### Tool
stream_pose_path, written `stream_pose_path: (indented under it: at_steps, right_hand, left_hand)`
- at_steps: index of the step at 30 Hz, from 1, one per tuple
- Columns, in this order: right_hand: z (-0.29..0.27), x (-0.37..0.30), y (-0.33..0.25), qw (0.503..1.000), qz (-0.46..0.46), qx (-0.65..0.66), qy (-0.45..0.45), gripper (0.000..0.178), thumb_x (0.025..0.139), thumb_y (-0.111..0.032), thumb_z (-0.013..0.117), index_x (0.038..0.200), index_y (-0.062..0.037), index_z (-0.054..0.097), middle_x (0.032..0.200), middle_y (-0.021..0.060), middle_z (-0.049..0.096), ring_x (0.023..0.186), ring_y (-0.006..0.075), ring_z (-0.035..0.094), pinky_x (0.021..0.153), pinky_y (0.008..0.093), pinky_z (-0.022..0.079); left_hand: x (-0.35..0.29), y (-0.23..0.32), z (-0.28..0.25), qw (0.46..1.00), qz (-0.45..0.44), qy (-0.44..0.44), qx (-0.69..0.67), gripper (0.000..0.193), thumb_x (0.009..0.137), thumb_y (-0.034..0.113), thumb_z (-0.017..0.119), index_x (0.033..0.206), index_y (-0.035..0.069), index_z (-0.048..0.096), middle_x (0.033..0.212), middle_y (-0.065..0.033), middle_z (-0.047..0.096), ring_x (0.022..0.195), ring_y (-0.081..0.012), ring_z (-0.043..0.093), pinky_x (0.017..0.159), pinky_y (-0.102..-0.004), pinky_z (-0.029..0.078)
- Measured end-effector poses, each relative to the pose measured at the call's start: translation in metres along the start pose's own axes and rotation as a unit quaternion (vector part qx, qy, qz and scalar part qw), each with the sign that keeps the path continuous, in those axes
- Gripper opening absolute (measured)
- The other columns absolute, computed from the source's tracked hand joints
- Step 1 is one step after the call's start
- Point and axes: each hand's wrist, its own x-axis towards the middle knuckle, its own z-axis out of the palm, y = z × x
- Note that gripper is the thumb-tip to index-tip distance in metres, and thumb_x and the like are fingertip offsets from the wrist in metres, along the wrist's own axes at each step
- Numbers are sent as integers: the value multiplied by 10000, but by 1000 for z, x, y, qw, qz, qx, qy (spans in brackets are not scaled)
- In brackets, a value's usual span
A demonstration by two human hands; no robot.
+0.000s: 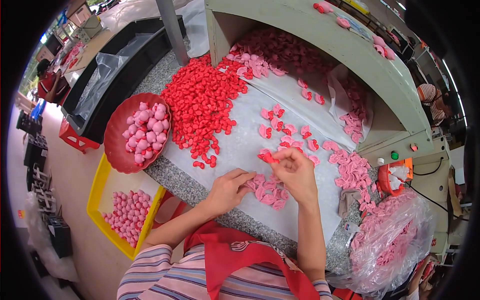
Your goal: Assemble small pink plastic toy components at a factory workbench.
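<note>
My right hand (295, 175) pinches a small red plastic piece (269, 158) between thumb and fingertips, just above the white sheet. My left hand (229, 190) is at the edge of a small heap of curved pink pieces (267, 192), its thumb and fingers closed about one of them. Beyond the right hand, several pink pieces with red parts on them (276, 123) lie scattered on the sheet. A large pile of red pieces (202, 100) lies beyond the left hand. More curved pink pieces (352, 170) are heaped to the right.
A red scalloped bowl (112, 145) of pink rounded figures stands at left, above a yellow-rimmed tray (95, 200). A grey-green machine housing (310, 22) arches over the far side. A clear plastic bag (395, 240) of pink pieces sits at right, near a red basket (385, 180).
</note>
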Motion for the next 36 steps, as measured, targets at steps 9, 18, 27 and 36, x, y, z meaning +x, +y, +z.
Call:
stream_pose_path:
  at_steps: [9,18,27,36]
  right_hand:
    - [-18,-53,24,985,47,154,-62,138,849,-25,522,981,-8,558,767,12,576,615,49,497,540,184,408]
    - [-8,-61,20,981,12,191,-29,139,879,-55,491,985,1,561,784,38,593,605,59,496,528,190,397]
    - [-12,-64,5,983,-10,181,21,219,897,-119,489,1020,47,563,772,104,625,520,91,503,453,200,388]
    - [5,-65,-7,988,-35,126,76,194,891,-119,518,961,39,605,728,57,596,513,57,466,444,183,358]
  left_hand:
    - [6,24,-8,926,-115,-60,-354,186,818,2,583,1004,-2,586,948,-68,596,840,-156,601,751,-284,492]
    - [25,39,-15,833,-219,-65,-503,232,823,3,573,1055,-4,578,944,-76,619,847,-125,594,743,-263,497]
    - [31,47,-23,806,-209,-165,-529,348,789,3,615,1132,-13,560,1042,-100,603,949,-164,584,808,-285,488]
    - [27,61,-31,911,-76,-141,-381,389,721,-73,652,1099,-24,575,998,-114,598,985,-167,562,815,-272,483]
